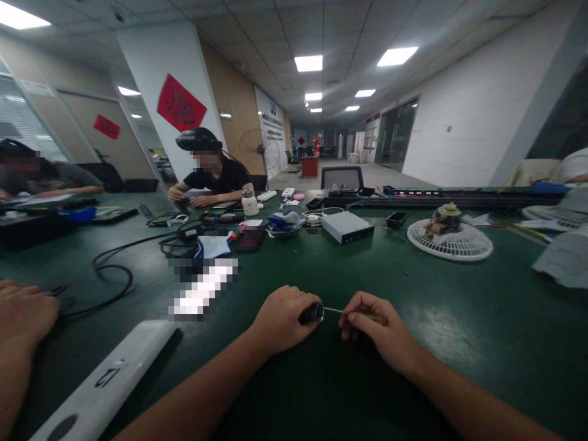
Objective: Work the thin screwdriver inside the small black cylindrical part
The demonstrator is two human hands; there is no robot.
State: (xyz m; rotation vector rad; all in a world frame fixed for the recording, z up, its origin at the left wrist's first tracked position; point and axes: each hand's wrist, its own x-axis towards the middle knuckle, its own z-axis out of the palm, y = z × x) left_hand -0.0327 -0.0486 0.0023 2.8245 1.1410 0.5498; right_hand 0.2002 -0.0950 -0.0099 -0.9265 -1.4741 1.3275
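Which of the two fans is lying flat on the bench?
The white fan, its grille flat on the bench, motor on top. The other fan, by the wall beyond, stands upright.

Glossy black plastic cylinder (311,314), bare metal wire (332,309)

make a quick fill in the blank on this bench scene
The left hand grips a ____ cylinder, from which a thin wire runs to the right hand.
The bench mat under the hands is dark ____.
A grey metal box sits to the ____ of a round white fan grille.

black; green; left
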